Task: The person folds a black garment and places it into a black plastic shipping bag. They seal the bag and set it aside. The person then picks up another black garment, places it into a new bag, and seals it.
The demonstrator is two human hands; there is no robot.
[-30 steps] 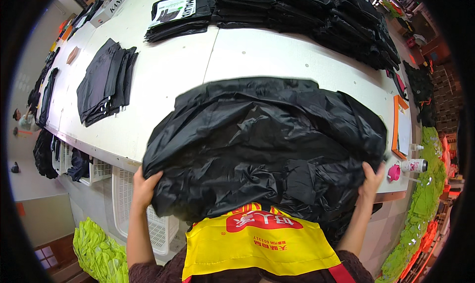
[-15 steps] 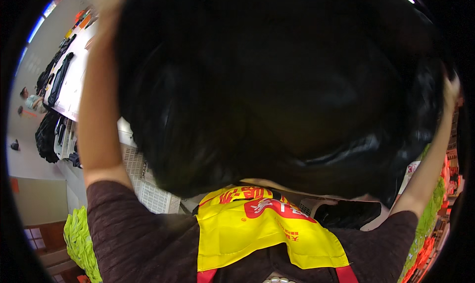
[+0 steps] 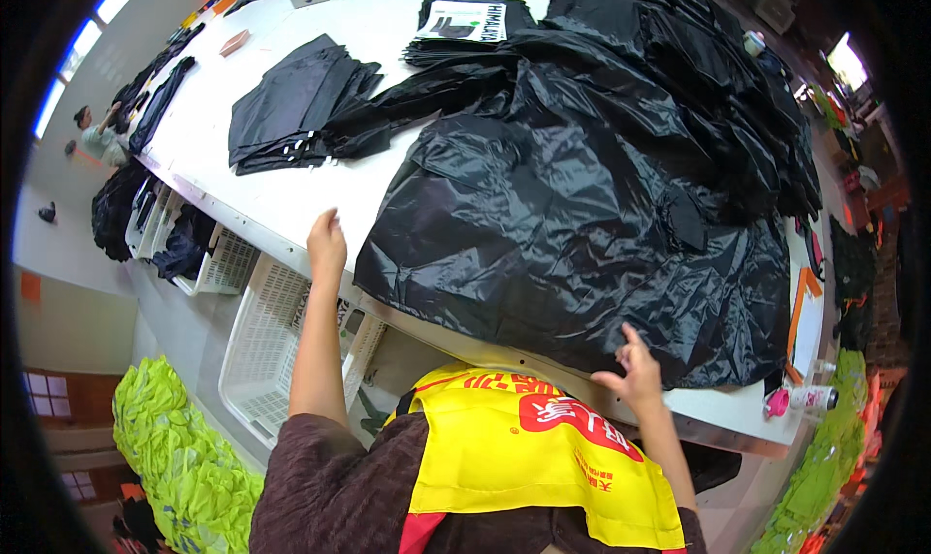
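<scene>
A big, shiny black sheet [image 3: 572,253], creased and either plastic or thin fabric, lies spread over the white table [image 3: 281,200]. Its front edge hangs slightly past the table's near side. My left hand [image 3: 328,242] is beside the sheet's left corner, at the table edge, with fingers loosely extended and nothing held. Over the sheet's front edge, my right hand [image 3: 635,368] has thumb and fingers apart; whether it touches the sheet I cannot tell. Folded black pieces with small white tags [image 3: 301,108] lie fanned out beyond my left hand.
Farther back stands a stack of black packs with a white printed sheet [image 3: 464,21]. A white plastic crate [image 3: 262,350] stands below the table at left, near a bright green heap [image 3: 179,452]. A bottle [image 3: 813,397] lies at the right corner. Another person [image 3: 102,137] is far left.
The black sheet, held up high between both hands and filling the view, has come down onto the table. Both hands have let go and drawn back toward the near edge.
</scene>
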